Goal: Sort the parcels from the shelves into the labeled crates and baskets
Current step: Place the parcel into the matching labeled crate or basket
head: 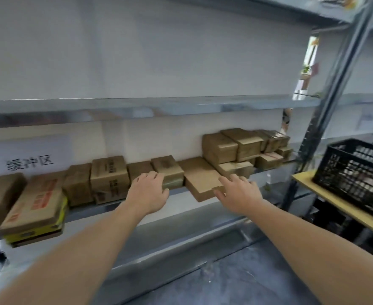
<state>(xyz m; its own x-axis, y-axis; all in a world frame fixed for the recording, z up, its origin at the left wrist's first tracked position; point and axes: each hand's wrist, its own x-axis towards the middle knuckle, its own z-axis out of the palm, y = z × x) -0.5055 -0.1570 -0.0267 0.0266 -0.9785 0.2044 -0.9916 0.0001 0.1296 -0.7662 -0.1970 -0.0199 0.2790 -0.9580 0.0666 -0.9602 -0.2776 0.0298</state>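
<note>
We start with the writing. Well to the left of the flat parcel [199,178], a white sign [28,160] on the back wall reads "缓冲区". Also left of the flat parcel, a tall box [109,175] carries dark print and a low carton [39,201] carries orange print, both too blurred for us to read.

Now the hands. The left hand [149,194] is just left of the flat parcel. Its fingers [157,175] are apart and nearly straight, lying on top of a small parcel [169,166] that touches the flat parcel's left side, and the thumb sits against that small parcel's front face. The right hand [239,195] is at the flat parcel's near right corner, fingers [224,180] spread and straight, forefinger on its top, thumb at its near edge.

The flat parcel lies on the shelf [86,213] and juts out past the front edge, over the grey floor [236,282]. Behind it to the right, a stack of parcels [233,146] rises in 2 layers against the wall. Above the flat parcel we see free height up to the next shelf board [159,106]. Far to its right, a black crate [354,172] stands on a bench [335,208], with a steel upright [332,89] in between.
</note>
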